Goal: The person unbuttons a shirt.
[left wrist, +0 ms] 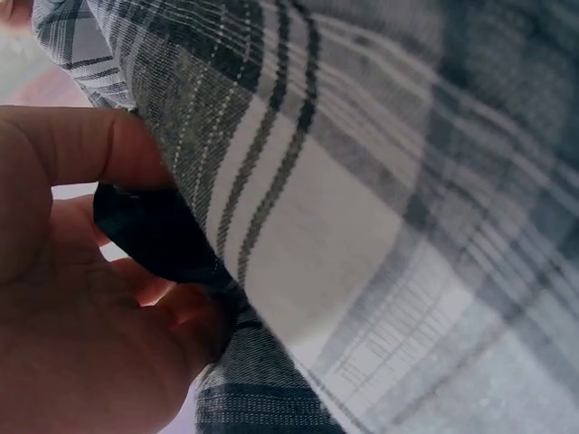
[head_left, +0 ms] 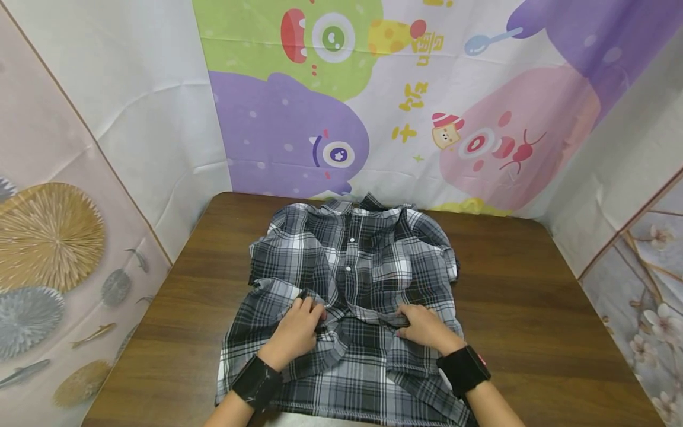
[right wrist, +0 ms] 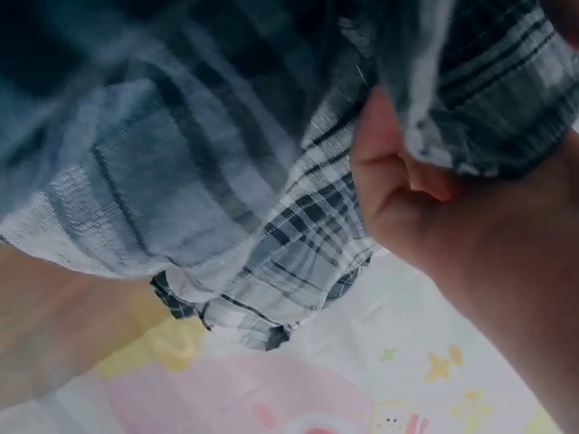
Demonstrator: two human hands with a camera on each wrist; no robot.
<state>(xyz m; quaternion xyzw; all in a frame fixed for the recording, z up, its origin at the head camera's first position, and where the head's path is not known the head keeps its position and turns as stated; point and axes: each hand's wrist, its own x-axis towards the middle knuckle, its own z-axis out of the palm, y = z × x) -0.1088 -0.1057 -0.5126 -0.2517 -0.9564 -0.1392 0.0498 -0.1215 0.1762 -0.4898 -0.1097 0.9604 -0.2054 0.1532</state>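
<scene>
A black, grey and white plaid shirt (head_left: 368, 350) lies on the table, collar at the far side and lower hem toward me. Two white buttons show on its front placket, and the lower front is bunched and folded. My left hand (head_left: 300, 332) grips cloth at the shirt's lower left front; in the left wrist view, the fingers of that hand (left wrist: 81, 271) curl about a dark fold. On the other side, my right hand (head_left: 427, 327) pinches the front edge. Cloth partly covers the right fingertips (right wrist: 380, 163) in the right wrist view.
The brown wooden table (head_left: 512, 296) extends on both sides of the shirt. Behind it hangs a cloth backdrop (head_left: 395, 148) with cartoon figures, and patterned panels stand left and right. A black band (head_left: 258, 382) circles each wrist.
</scene>
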